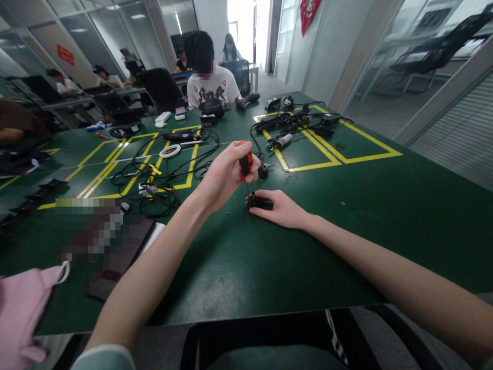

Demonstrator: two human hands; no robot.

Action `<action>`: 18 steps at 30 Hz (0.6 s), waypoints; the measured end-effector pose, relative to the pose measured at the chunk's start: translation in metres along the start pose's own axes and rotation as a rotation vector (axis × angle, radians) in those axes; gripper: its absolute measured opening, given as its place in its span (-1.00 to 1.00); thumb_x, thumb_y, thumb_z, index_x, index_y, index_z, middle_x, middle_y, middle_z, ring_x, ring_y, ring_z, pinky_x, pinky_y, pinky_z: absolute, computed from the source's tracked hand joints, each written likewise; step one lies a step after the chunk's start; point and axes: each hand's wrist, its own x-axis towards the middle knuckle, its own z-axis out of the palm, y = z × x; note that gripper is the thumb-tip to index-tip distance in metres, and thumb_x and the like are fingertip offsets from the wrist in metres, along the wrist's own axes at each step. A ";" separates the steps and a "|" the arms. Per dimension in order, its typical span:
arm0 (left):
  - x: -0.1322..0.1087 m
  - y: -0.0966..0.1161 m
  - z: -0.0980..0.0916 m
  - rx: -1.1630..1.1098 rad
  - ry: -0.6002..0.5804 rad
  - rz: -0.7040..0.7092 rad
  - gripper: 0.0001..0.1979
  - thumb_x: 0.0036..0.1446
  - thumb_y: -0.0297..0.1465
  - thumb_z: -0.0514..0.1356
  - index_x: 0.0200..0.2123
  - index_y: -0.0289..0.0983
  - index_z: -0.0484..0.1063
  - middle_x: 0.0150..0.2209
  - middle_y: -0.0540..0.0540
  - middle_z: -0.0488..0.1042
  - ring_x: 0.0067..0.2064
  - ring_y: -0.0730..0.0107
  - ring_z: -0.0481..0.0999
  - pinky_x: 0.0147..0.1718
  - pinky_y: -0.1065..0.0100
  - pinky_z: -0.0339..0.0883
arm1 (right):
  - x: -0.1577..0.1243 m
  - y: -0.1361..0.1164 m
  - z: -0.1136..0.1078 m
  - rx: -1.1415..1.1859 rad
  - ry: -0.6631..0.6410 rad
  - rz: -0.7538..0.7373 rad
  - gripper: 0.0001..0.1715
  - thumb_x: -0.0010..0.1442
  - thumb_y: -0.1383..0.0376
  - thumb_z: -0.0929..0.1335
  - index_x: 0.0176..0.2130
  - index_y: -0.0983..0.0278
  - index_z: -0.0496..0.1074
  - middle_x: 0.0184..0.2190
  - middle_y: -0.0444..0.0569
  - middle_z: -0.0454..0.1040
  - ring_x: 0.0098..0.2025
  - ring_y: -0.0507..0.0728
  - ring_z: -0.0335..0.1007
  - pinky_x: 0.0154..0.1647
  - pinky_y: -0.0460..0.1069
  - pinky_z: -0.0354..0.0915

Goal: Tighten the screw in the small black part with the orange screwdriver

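My left hand [231, 167] is closed around the orange and black handle of a screwdriver [245, 163], thumb on top. Its thin shaft points straight down to a small black part [262, 204] on the green table. My right hand [283, 208] grips that black part from the right, fingers behind and thumb in front. A short black post stands up at the part's left end, beside the screwdriver tip. Whether the tip sits in a screw is too small to tell. A tiny screw-like piece [227, 213] lies left of the part, and a small round black piece [263, 172] is behind it.
Tangled black cables [162, 190] lie to the left, with a white tape ring [170, 150] behind. A dark notebook [127, 252] and pink cloth [26, 303] are at front left. Yellow tape [316, 168] marks the green table [346, 262]. Across it sits a person [213, 87].
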 end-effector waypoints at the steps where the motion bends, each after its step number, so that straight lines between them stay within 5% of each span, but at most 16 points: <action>1: 0.000 0.001 0.000 -0.006 0.008 -0.010 -0.73 0.33 -0.18 0.23 -0.31 -0.25 0.36 -0.51 0.06 0.34 -0.51 0.55 0.32 -0.42 0.43 0.25 | 0.000 0.000 0.000 -0.002 -0.001 0.002 -0.74 0.30 0.20 0.48 -0.05 0.28 0.62 -0.07 0.07 0.72 -0.04 0.28 0.69 0.15 0.23 0.55; 7: 0.002 0.003 -0.001 -0.019 -0.009 -0.021 -0.55 0.36 -0.03 0.12 -0.33 -0.30 0.48 -0.50 0.00 0.32 -0.49 0.50 0.31 -0.41 0.37 0.28 | -0.001 0.003 0.000 0.008 -0.009 0.010 -0.68 0.25 0.21 0.52 -0.02 0.28 0.60 -0.03 0.10 0.72 -0.01 0.29 0.69 0.16 0.23 0.55; 13: 0.000 0.000 -0.002 0.002 -0.016 -0.002 -0.74 0.24 -0.18 0.24 -0.29 -0.27 0.40 -0.41 0.00 0.45 -0.33 0.45 0.50 -0.24 0.39 0.39 | -0.001 0.003 -0.001 0.017 -0.018 0.014 -0.69 0.24 0.23 0.52 -0.03 0.27 0.60 -0.03 0.08 0.72 0.00 0.28 0.69 0.17 0.21 0.55; 18: -0.001 0.000 -0.002 0.028 -0.018 0.031 -0.77 0.20 -0.26 0.28 -0.30 -0.23 0.29 -0.45 0.05 0.46 -0.45 0.52 0.42 -0.37 0.44 0.30 | 0.000 0.003 0.000 -0.002 -0.014 0.015 -0.69 0.24 0.23 0.53 -0.03 0.27 0.61 -0.04 0.06 0.72 -0.02 0.27 0.69 0.15 0.19 0.54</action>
